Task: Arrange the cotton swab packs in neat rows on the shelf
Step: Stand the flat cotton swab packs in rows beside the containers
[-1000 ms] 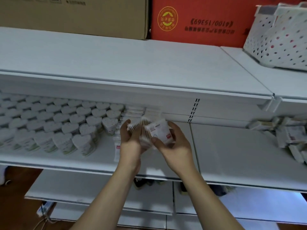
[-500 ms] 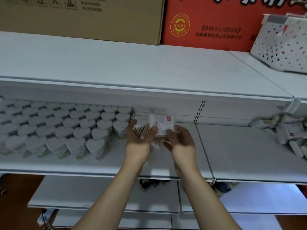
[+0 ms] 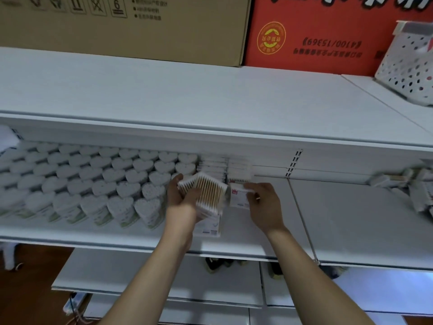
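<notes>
My left hand [image 3: 182,202] grips a stack of flat cotton swab packs [image 3: 210,192] with wooden sticks showing, held above the middle shelf [image 3: 351,221]. My right hand [image 3: 264,205] pinches one white pack with a red mark [image 3: 239,195] just right of that stack. Behind my hands, flat packs [image 3: 225,167] stand in rows at the back of the shelf. One pack [image 3: 208,227] lies on the shelf under my left hand. Rows of heart-shaped swab boxes [image 3: 93,181] fill the shelf's left part.
Loose swab packs [image 3: 417,191] lie heaped at the shelf's far right. A slotted upright [image 3: 293,163] divides the shelf bays. On the top shelf [image 3: 187,97] stand a brown carton [image 3: 131,26], a red carton [image 3: 316,36] and a white dotted basket [image 3: 410,64].
My right hand has drawn one pack off the stack to the right and lowered it toward the shelf. The left hand keeps the stack, now tilted with the sticks facing up.
</notes>
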### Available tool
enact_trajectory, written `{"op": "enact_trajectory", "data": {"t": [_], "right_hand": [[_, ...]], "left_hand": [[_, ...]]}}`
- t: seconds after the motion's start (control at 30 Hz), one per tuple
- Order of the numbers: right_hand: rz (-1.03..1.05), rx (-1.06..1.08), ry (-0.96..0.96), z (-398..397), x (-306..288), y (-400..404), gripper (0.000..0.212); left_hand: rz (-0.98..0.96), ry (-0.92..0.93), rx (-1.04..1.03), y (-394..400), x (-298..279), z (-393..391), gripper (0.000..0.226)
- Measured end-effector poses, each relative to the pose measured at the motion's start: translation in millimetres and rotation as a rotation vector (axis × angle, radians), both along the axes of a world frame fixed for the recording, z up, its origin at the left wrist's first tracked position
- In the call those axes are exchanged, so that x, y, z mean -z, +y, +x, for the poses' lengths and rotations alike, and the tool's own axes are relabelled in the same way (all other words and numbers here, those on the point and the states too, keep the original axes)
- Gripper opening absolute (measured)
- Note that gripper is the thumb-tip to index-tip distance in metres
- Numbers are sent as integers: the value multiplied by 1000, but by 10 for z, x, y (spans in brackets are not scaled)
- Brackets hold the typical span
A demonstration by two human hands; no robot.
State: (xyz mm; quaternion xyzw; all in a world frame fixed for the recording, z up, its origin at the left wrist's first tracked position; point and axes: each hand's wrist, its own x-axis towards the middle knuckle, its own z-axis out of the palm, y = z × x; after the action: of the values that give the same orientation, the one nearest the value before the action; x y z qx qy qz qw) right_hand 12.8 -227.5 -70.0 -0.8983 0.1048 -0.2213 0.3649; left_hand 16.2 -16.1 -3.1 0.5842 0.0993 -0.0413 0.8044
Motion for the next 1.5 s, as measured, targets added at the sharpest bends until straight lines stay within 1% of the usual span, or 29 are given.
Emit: {"op": "enact_trajectory", "data": {"t": [0.3, 0.4, 0.47, 0.5, 0.53, 0.6, 0.63, 0.67, 0.73, 0.77, 0.8, 0.87, 0.9, 0.93, 1.0, 1.07, 1.1, 1.13, 1.2, 1.27, 1.3, 1.33, 1.4, 1.43, 1.5], "right_hand": [[-146, 24, -171, 194, 205, 10, 29], [-166, 43, -156, 182, 196, 9, 31], [-145, 78, -156, 147, 113, 26, 34], [-117, 108, -174, 115, 60, 35, 33], [-47, 135, -188, 50, -23, 69, 28], [239, 125, -133, -134, -260, 203, 16], [386, 61, -76, -214, -361, 280, 15], [487, -13, -26, -280, -443, 348, 16], [506, -91, 15, -342, -527, 410, 15], [504, -75, 4, -355, -568, 409, 13], [517, -25, -23, -364, -610, 386, 15], [578, 114, -130, -392, -694, 314, 23], [570, 162, -190, -412, -736, 289, 25], [507, 177, -234, -427, -757, 281, 26], [262, 123, -295, -440, -756, 344, 23], [37, 23, -384, -440, -673, 453, 20], [-29, -23, -436, -450, -608, 492, 22], [-57, -60, -479, -460, -558, 507, 24], [-17, -80, -503, -486, -489, 463, 20], [72, -25, -482, -496, -481, 371, 21], [144, 1, -430, -498, -506, 330, 24], [238, 14, -341, -499, -539, 292, 30], [421, -13, -99, -501, -617, 238, 43], [454, -28, -6, -497, -632, 217, 45], [466, -9, 62, -480, -612, 210, 47]], "left_hand": [[-49, 5, 50, 19, 49, -26, 51], [-70, -9, 68, -36, 14, -42, 54], [-93, -23, 79, -83, -6, -44, 52], [-107, -28, 86, -113, -13, -38, 52], [-121, -36, 97, -141, -5, -30, 52], [-118, -66, 112, -211, 7, -11, 58], [-97, -82, 114, -249, 8, -6, 62], [-58, -98, 116, -284, -4, -12, 66], [66, -138, 110, -352, -16, -14, 68], [116, -154, 107, -377, -22, -14, 66], [141, -167, 97, -395, -15, -7, 61], [95, -175, 66, -425, -20, 5, 49], [73, -180, 77, -449, -27, 3, 46], [73, -186, 105, -481, -35, -2, 42], [53, -185, 192, -565, -99, -57, 33], [58, -185, 226, -637, -132, -76, 41], [66, -180, 226, -656, -144, -75, 44], [66, -175, 214, -658, -147, -69, 43], [37, -162, 194, -644, -135, -64, 38], [-19, -129, 180, -629, -129, -57, 34], [-40, -114, 175, -625, -129, -49, 32], [-53, -98, 169, -626, -141, -35, 31], [-68, -69, 161, -618, -144, -2, 30], [-73, -56, 158, -612, -140, 8, 32], [-85, -48, 175, -594, -133, 13, 34]]}}
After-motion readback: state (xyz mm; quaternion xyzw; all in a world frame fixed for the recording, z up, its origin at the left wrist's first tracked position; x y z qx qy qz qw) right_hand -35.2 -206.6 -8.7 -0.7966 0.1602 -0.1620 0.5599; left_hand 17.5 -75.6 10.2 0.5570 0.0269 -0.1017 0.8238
